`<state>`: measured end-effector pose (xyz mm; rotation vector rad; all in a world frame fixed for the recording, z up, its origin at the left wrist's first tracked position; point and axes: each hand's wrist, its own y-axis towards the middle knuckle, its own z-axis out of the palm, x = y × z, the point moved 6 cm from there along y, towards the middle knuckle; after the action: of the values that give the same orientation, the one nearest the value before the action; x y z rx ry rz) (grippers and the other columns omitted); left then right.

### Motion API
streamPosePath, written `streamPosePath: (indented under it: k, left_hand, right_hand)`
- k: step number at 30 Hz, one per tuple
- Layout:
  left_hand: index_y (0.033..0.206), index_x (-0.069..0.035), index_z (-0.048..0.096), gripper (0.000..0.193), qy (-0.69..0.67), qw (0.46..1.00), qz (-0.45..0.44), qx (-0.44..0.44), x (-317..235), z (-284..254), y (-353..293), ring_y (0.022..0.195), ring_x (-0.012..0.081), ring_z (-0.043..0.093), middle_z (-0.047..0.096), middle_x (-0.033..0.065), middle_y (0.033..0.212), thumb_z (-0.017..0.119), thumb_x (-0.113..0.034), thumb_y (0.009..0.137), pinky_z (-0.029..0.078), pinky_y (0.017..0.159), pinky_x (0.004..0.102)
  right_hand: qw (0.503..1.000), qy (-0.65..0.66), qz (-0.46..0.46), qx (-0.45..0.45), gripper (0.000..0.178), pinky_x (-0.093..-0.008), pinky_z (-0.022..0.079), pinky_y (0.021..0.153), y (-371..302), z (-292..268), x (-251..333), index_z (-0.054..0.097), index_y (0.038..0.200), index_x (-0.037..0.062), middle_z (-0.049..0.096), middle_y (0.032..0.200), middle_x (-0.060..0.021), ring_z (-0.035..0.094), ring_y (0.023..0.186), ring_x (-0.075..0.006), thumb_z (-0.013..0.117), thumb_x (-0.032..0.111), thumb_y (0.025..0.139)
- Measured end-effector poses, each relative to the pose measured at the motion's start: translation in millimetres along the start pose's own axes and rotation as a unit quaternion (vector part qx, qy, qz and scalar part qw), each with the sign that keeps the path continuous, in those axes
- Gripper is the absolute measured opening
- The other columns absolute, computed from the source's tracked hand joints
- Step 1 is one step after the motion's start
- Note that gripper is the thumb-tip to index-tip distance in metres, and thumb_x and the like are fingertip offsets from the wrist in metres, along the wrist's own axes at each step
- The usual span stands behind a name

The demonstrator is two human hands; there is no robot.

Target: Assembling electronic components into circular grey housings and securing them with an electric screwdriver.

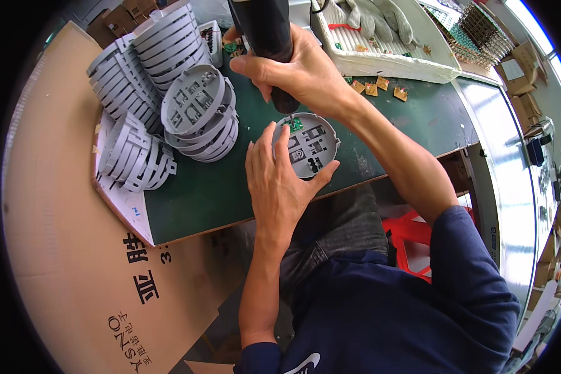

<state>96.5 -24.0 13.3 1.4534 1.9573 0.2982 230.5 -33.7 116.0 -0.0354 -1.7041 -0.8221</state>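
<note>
My right hand [293, 71] is wrapped round a black electric screwdriver [263, 28], held upright with its bit pointing down. The bit's tip meets a small green circuit board [295, 125] near the far edge of a round grey plastic housing [308, 140]. That housing lies on the green table, its inside with several cutouts facing up. My left hand [277, 168] grips the housing, thumb at the near right rim and fingertips at the left side close to the board. Whether a screw sits under the bit is too small to make out.
Stacked grey housings [196, 103] stand at the left of the green tabletop [196, 202]. Beyond, a white foam tray [393, 65] holds grey gloves [380, 22]. Small tan boards [383, 82] lie before it. Cardboard [56, 187] rises at the left; a red stool [411, 234] stands below.
</note>
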Motion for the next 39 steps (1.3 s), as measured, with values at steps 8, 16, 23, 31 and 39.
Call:
streamPosePath:
  k: [8,16,23,31,39]
  left_hand:
    - [0.127,0.001,0.063,0.075,-0.131,0.99,0.034,-0.044,-6,-51,1,0.118,0.0365,0.058,0.062,0.0184,0.128,0.087,-0.05,0.077,0.048,0.103,0.0487]
    - [0.13,0.0,0.062,0.082,0.087,0.995,-0.045,0.034,87,-126,98,0.136,0.0397,0.05,0.053,0.0243,0.146,0.08,-0.063,0.081,0.042,0.112,0.0475]
    - [0.133,0.005,0.059,0.095,-0.004,0.958,-0.161,0.236,90,-102,118,0.124,0.0364,0.062,0.063,0.0273,0.132,0.08,-0.067,0.075,0.048,0.105,0.0442]
    - [0.127,0.004,0.062,0.077,0.006,0.996,-0.085,0.023,67,-140,111,0.122,0.0376,0.061,0.064,0.0247,0.13,0.084,-0.051,0.078,0.047,0.105,0.0433]
    - [0.143,0.001,0.049,0.086,-0.307,0.946,-0.098,0.027,22,-132,23,0.125,0.024,0.057,0.057,0.014,0.137,0.086,-0.036,0.075,0.043,0.11,0.0373]
  right_hand:
    - [1.0,-0.027,-0.014,0.0,0.056,-0.0249,0.047,0.062,14,-13,5,0.058,0.136,-0.0011,0.063,0.07,-0.0008,0.06,0.063,-0.0077,0.076,0.035,0.096]
    - [0.978,-0.196,0.056,-0.042,0.064,-0.0356,0.054,0.096,-34,-27,20,0.047,0.146,0.0021,0.067,0.124,-0.0171,0.068,0.114,-0.026,0.076,0.03,0.096]
    - [0.822,-0.559,-0.02,0.104,0.068,-0.0507,0.043,0.115,-155,9,-26,0.053,0.146,0.0119,0.045,0.154,-0.0182,0.033,0.149,-0.0456,0.077,0.04,0.09]
    - [0.955,-0.069,0.241,-0.16,0.044,-0.042,0.057,0.099,-163,-58,-22,0.055,0.142,0.0032,0.069,0.129,-0.0122,0.068,0.119,-0.0232,0.049,0.033,0.111]
    - [0.913,0.256,0.222,-0.227,0.053,-0.0543,0.055,0.103,-177,-66,-17,0.044,0.148,-0.0027,0.062,0.139,-0.021,0.066,0.121,-0.0361,0.042,0.037,0.113]
